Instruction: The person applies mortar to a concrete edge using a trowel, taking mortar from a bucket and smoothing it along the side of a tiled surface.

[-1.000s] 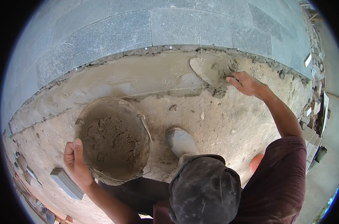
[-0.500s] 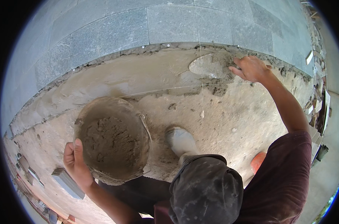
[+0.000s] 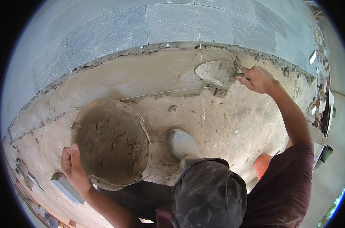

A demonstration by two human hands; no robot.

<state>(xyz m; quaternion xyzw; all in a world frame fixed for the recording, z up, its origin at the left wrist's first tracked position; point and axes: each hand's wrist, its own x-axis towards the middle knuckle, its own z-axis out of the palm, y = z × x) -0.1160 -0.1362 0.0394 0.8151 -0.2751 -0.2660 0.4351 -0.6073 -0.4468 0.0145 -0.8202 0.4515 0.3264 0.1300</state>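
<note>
Two grips in use: left grip pinching the bucket at its left rim, right grip closed around the handle of the trowel. Bucket near the boot, part-filled with mortar; trowel blade at the right end of the mortar bed, alongside the grey slabs. Probable step: spreading mortar along the string line. Probable demand of next move: blade near flat, even pressure, bucket steady for refilling. Hidden: most of the trowel handle, behind fingers; bucket depth. Cut off: left forearm, at lower edge. Hard to make out: blade contact; orange-red object beside the right sleeve.
</note>
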